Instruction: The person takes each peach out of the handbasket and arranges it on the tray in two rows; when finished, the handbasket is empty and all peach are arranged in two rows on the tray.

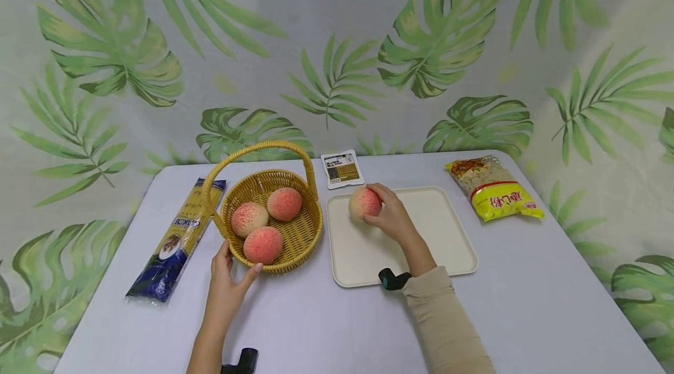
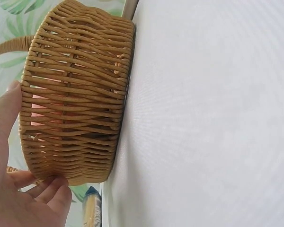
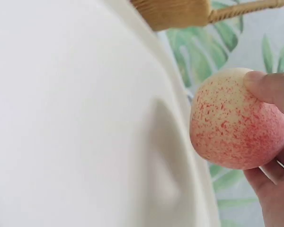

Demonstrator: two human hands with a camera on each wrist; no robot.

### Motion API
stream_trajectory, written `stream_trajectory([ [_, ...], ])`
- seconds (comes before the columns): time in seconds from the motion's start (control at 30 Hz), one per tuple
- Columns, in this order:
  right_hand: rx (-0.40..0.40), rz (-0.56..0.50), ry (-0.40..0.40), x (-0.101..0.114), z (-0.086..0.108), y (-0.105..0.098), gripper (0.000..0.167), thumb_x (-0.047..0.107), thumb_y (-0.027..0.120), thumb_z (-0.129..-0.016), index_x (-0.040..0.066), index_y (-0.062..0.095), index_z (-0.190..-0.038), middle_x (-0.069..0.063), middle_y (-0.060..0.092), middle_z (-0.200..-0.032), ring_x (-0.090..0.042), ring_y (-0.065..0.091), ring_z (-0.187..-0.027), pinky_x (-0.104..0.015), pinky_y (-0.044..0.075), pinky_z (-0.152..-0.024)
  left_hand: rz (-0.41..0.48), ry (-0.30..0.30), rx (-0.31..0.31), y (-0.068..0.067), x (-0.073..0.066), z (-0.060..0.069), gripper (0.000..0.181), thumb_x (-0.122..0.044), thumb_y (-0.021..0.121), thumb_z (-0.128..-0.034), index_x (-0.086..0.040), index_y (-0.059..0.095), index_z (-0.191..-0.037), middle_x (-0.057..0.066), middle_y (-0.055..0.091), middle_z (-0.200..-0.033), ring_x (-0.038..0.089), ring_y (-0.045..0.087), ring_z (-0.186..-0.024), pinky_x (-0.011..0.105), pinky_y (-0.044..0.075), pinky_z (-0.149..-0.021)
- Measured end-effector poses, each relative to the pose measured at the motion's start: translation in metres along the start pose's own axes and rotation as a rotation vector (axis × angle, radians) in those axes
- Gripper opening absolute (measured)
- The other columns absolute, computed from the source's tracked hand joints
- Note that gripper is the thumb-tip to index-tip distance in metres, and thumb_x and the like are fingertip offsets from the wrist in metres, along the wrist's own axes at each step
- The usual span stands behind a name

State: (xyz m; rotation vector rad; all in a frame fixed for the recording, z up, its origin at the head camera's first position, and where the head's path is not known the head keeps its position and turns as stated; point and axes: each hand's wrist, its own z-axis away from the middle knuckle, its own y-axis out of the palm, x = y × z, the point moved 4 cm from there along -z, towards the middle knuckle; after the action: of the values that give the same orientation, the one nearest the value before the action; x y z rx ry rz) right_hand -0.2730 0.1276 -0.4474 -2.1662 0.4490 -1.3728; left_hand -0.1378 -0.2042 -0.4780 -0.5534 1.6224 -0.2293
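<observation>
My right hand (image 1: 394,219) holds a pink-and-cream peach (image 1: 365,203) over the left back part of a cream tray (image 1: 421,257). In the right wrist view the thumb presses one side of the peach (image 3: 239,118) and the fingers hold the other, with the fruit apart from the tray surface. On the left, a woven basket (image 1: 301,239) with a tall handle contains three peaches (image 1: 263,245). My left hand (image 1: 227,280) grips its near left rim. Up close, the thumb lies at the rim of the basket (image 2: 80,94) and the fingers bend against its side.
Left of the basket lies a long blue-and-gold pasta packet (image 1: 174,239). A small white packet (image 1: 342,168) lies behind the tray, near the patterned leaf backdrop (image 1: 326,93). A yellow food bag (image 1: 492,188) lies right of the tray on the white table (image 1: 526,304).
</observation>
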Motion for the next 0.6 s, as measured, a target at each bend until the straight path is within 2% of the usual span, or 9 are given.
stream_trajectory([
  [0.2, 0.0, -0.025, 0.04, -0.022, 0.001, 0.007, 0.066, 0.0, 0.078, -0.063, -0.003, 0.048, -0.122, -0.019, 0.047, -0.125, -0.03, 0.04, -0.117, -0.04, 0.037, -0.098, -0.008, -0.01, 0.001, 0.0, 0.001, 0.0, 0.091, -0.027, 0.07, -0.0791, 0.002, 0.01, -0.142, 0.026, 0.021, -0.135, 0.035, 0.025, -0.126, 0.044, 0.025, -0.104],
  [0.43, 0.031, -0.14, -0.002, -0.024, 0.0, 0.016, 0.066, -0.004, 0.075, -0.066, -0.003, 0.045, -0.125, -0.021, 0.041, -0.128, -0.031, 0.037, -0.119, -0.044, 0.037, -0.097, 0.002, -0.024, 0.0, 0.001, 0.001, -0.001, 0.091, -0.027, 0.071, -0.0784, 0.0, 0.011, -0.142, 0.024, 0.022, -0.136, 0.032, 0.025, -0.127, 0.041, 0.025, -0.105],
  [0.6, 0.032, -0.138, -0.001, -0.023, -0.002, 0.02, 0.069, -0.004, 0.076, -0.065, -0.001, 0.046, -0.126, -0.02, 0.039, -0.131, -0.031, 0.032, -0.123, -0.044, 0.029, -0.103, 0.008, -0.023, 0.001, 0.001, 0.002, -0.001, 0.091, -0.028, 0.071, -0.0781, 0.0, 0.012, -0.142, 0.024, 0.022, -0.135, 0.032, 0.025, -0.126, 0.041, 0.025, -0.105],
])
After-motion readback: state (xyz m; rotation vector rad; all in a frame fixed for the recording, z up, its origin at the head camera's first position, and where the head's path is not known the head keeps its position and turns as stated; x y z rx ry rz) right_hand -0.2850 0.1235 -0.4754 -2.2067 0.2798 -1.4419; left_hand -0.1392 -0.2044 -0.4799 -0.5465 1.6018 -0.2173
